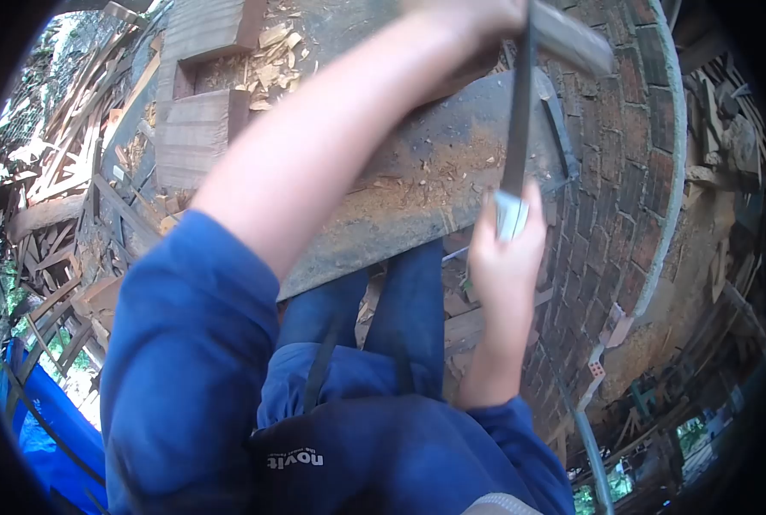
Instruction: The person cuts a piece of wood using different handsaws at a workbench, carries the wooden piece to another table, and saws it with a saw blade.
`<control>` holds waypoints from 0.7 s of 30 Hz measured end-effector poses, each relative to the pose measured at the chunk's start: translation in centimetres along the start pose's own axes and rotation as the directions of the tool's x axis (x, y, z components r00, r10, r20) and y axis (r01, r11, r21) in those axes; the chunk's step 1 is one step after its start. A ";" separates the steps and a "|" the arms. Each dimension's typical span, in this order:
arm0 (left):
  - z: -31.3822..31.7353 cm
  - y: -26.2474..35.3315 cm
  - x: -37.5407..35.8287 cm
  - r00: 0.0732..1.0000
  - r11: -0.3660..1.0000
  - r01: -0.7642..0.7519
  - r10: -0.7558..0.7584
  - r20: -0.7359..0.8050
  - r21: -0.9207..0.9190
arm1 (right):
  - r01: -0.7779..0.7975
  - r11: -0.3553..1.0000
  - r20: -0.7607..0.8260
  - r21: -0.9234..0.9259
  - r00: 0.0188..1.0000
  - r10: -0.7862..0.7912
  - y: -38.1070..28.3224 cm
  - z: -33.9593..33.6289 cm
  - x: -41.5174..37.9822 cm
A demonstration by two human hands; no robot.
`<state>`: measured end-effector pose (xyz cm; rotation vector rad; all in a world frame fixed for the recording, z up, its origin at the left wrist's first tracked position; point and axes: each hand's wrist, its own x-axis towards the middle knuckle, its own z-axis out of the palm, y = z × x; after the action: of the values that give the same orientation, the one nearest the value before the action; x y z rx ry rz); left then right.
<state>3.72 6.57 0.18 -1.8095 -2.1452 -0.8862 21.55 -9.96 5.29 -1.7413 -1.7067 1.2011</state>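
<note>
My right hand (505, 262) is closed around the pale end piece (511, 215) of a long, flat, dark metal bar (520, 120). The bar runs from my fingers up to the top edge, blurred in places. I cannot make out which tool it is. Far up, my left hand (479, 13) reaches the bar's other end, its back towards me and the fingers blurred and partly cut off. A short wooden piece (579, 41) sticks out to the right there. Beneath both arms lies a dark, worn board (374, 227) strewn with sawdust.
Left of my forearm stands a thick notched timber (196, 129) with wood chips (273, 64) beside it. Brick paving (610, 197) curves along the right, bordered by a pale edge. Scrap wood (52, 215) is heaped at the left, above a blue tarp (52, 429).
</note>
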 end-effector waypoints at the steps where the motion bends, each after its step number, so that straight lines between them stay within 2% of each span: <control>1: -0.4 1.2 -1.2 0.996 0.994 -0.087 0.086 -0.019 -0.064 | -0.004 1.000 -0.050 0.006 0.999 0.005 0.9 0.1 -2.2; 3: -0.6 2.0 -1.8 0.994 0.992 -0.105 0.108 0.036 -0.067 | -0.078 0.996 -0.092 0.040 0.992 0.081 0.3 -0.4 -3.7; 5: -0.6 2.2 -1.2 1.000 0.999 -0.023 0.024 0.015 -0.042 | -0.128 0.990 -0.054 0.056 0.990 0.131 -0.8 -0.8 -2.5; 7: 0.5 1.2 -0.2 0.999 1.000 0.016 -0.016 -0.051 0.001 | -0.113 0.993 -0.075 0.044 0.990 0.116 -1.4 -1.3 0.0; 9: 1.0 0.6 0.4 0.993 0.994 0.060 -0.050 -0.105 0.096 | -0.103 0.994 0.036 -0.019 0.994 0.104 -2.1 -2.4 2.3; 10: 0.8 0.3 0.9 0.997 0.989 0.080 -0.078 -0.018 0.126 | -0.080 0.995 0.050 -0.064 0.995 0.083 -2.0 -2.5 2.7; 13: 1.3 -0.1 1.8 0.989 0.986 0.117 -0.126 0.076 0.118 | -0.085 0.994 0.064 -0.064 0.994 0.089 0.1 -2.8 -1.8; 14: 1.2 0.0 1.9 0.987 0.984 0.108 -0.123 0.104 0.138 | -0.124 0.992 0.062 0.019 0.991 0.122 0.8 -3.5 -4.5; 17: 0.9 0.0 1.9 0.986 0.983 0.107 -0.124 0.111 0.149 | -0.173 0.984 0.106 0.048 0.980 0.167 2.9 -5.4 -8.5; 19: 0.6 -0.2 1.5 0.991 0.985 0.063 -0.081 0.110 0.158 | -0.110 0.991 0.072 0.071 0.992 0.105 2.4 -4.6 -4.9; 21: 0.7 0.2 1.6 0.994 0.984 0.041 -0.058 0.096 0.171 | -0.092 0.996 0.071 -0.007 0.993 0.092 0.4 -2.7 1.3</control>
<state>3.69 8.26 0.50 -1.7592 -2.2588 -0.6129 23.76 -8.04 5.98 -1.8180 -1.6854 1.3152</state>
